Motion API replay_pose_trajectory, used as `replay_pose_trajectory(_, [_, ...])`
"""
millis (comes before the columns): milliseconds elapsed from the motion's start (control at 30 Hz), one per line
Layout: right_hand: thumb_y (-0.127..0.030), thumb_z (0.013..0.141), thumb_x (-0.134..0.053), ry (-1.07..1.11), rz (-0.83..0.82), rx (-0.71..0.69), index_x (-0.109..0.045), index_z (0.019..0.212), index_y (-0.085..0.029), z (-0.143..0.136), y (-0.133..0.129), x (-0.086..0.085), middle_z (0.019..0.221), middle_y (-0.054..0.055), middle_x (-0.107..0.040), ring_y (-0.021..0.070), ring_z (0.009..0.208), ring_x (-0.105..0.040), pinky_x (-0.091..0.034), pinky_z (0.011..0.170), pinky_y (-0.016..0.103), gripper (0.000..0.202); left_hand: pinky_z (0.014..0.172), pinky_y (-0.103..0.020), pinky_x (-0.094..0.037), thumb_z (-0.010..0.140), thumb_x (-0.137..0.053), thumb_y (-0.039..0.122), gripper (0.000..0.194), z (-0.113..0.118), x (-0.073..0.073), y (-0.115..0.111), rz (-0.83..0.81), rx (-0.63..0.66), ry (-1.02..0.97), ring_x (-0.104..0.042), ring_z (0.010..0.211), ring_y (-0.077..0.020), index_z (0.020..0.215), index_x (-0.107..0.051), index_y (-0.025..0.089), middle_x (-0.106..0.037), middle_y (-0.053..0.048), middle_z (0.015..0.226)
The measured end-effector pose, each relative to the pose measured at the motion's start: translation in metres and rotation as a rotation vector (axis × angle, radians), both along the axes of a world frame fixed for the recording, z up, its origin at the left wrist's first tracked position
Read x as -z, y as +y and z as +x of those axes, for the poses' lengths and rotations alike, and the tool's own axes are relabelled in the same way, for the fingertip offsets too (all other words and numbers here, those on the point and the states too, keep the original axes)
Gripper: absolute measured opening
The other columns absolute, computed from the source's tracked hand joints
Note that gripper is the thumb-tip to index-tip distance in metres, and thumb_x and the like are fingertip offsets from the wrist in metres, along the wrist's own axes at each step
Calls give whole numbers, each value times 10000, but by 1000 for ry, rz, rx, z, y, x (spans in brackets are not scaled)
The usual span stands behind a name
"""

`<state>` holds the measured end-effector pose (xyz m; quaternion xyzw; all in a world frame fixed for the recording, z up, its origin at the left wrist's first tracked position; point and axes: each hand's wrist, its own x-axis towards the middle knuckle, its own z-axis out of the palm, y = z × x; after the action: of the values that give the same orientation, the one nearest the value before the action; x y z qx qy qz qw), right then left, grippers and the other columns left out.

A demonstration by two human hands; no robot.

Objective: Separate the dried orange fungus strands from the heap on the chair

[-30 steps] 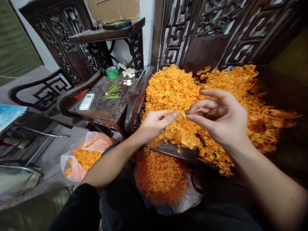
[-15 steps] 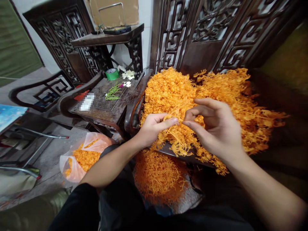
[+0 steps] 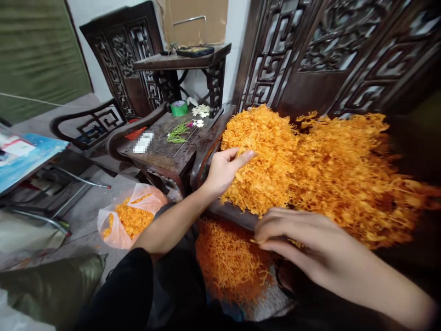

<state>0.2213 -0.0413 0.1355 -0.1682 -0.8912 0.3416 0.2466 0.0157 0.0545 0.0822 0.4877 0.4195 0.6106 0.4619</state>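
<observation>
Nearest to you, low on the right, your right hand (image 3: 292,241) hangs in front of the seat edge, palm down. Its grip is pinched together at the tips, where a small orange piece (image 3: 253,240) sticks out; blur hides its exact shape. Just below those fingertips, under the edge of the seat, you have a tangled heap of orange stems (image 3: 223,257). Well to your left on the floor, beside your left forearm, a thin plastic bag (image 3: 115,234) gapes around loose orange bits (image 3: 132,219).

Farther in, your left hand (image 3: 223,170) is at the near left side of the big orange flower heap (image 3: 262,161). Its thumb and fingers are close together with orange against them, but you cannot tell whether that grip has hold of a sprig or only overlaps the heap. The flower heap spreads across the dark wooden seat (image 3: 237,216) and away to your right, up near the carved back (image 3: 310,92).

Beyond your left hand, a second wooden seat (image 3: 160,151) carries green stems (image 3: 178,134), white flowers (image 3: 200,110) and a green tape roll (image 3: 179,108). Behind it stands a small high table (image 3: 172,63), with cardboard (image 3: 195,27) upright at its back.
</observation>
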Motion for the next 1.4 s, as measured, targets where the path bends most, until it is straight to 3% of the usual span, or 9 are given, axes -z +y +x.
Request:
replay_pose_trajectory(167, [-132, 988, -567, -233, -30, 40, -716, 1110, -235, -2, 7, 26, 978, 37, -735, 156, 862, -707, -558, 774, 264, 219, 676, -277, -410, 790, -789, 590, 432, -1, 2, -17, 71, 119, 146, -505, 700, -117, 742, -684, 173, -587, 12, 713])
replay_pose_trajectory(300, [-235, 978, -655, -160, 16, 47, -729, 1022, -231, 3, 3, 11, 902, 21, -722, 136, 790, -690, -546, 711, 241, 87, 699, -278, -418, 792, -775, 617, 464, -6, -2, -21, 118, 131, 254, -495, 709, -117, 729, -680, 167, -594, 8, 730])
replay_pose_trajectory(467, [-366, 931, -725, 189, 107, 632, -728, 1055, -233, -3, 23, 3, 955, 57, -744, 166, 802, -698, -559, 696, 289, 182, 664, -284, -398, 837, -715, 650, 492, -6, -10, -30, 233, 259, 426, -492, 684, -128, 745, -714, 167, -568, -2, 712])
replay_pose_trajectory(667, [-456, 837, -782, 317, -233, 725, -735, 864, -173, -12, 86, 30, 682, 51, -709, 174, 589, -671, -561, 575, 317, 287, 635, -289, -311, 914, -678, 557, 475, -10, 6, -17, 288, 42, 719, -454, 648, -125, 651, -613, 167, -489, 19, 672])
replay_pose_trajectory(867, [-287, 796, -747, 148, -85, 1140, -790, 939, -111, 17, 182, 90, 959, 158, -774, 307, 865, -747, -596, 840, 449, 232, 643, -295, -270, 887, -762, 409, 473, -18, 18, -3, 316, -104, 934, -406, 625, -120, 584, -486, 172, -451, 31, 650])
replay_pose_trajectory(967, [-273, 848, -681, -19, 139, 1059, -761, 1151, -80, 17, 198, 102, 1220, 205, -727, 376, 1148, -686, -509, 1061, 529, 368, 645, -292, -273, 886, -760, 425, 465, -19, 20, -2, 327, -115, 949, -418, 626, -120, 597, -500, 169, -457, 31, 648])
replay_pose_trajectory(1067, [-295, 938, -600, 77, 413, 787, -683, 1322, -151, -3, 176, 88, 1388, 176, -643, 336, 1317, -590, -452, 1141, 537, 419, 646, -293, -281, 893, -748, 434, 450, -21, 19, -1, 322, -120, 964, -425, 626, -124, 607, -528, 166, -473, 26, 644])
replay_pose_trajectory(1233, [-231, 969, -565, 62, 636, 302, -697, 1271, -281, -37, 127, 59, 1255, 106, -690, 263, 1120, -649, -559, 951, 468, 333, 680, -287, -336, 876, -681, 178, 213, -28, 21, 6, 290, -88, 1008, -505, 672, -142, 674, -619, 155, -589, -8, 700])
replay_pose_trajectory(1400, [-217, 1023, -467, -1, 719, 422, -741, 1098, -231, -38, 122, 65, 1186, 111, -724, 244, 1052, -662, -555, 854, 406, 284, 658, -295, -312, 923, -631, 264, 283, -28, 19, 4, 255, 0, 1075, -485, 638, -139, 662, -629, 156, -583, -7, 659])
